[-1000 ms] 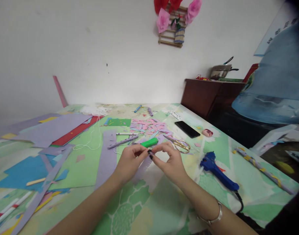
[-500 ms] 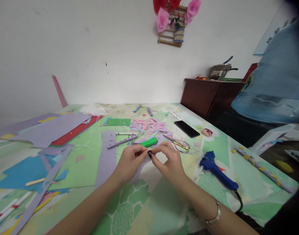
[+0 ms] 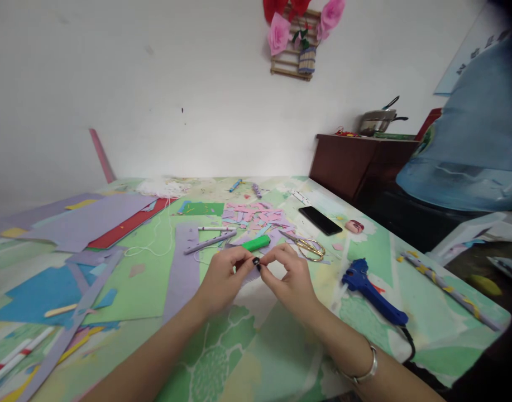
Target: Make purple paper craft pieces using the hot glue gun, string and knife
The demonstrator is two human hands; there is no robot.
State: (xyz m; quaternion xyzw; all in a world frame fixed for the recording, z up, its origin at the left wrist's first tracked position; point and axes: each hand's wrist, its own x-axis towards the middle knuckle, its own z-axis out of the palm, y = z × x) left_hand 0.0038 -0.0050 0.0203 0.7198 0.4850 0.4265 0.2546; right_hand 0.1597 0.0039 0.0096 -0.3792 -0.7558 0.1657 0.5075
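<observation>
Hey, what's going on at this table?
Someone is doing papercraft by hand. The left hand and right hand meet, fingertips pinched together on what looks like lilac paper, mostly hidden by the fingers. Just beyond them lie a green-handled tool, gold-handled scissors and pink paper scraps. A blue glue gun lies on the table to the right.

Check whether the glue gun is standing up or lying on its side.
Lying on its side: the glue gun stretches flat along the table, with its cord trailing from the near end.
</observation>
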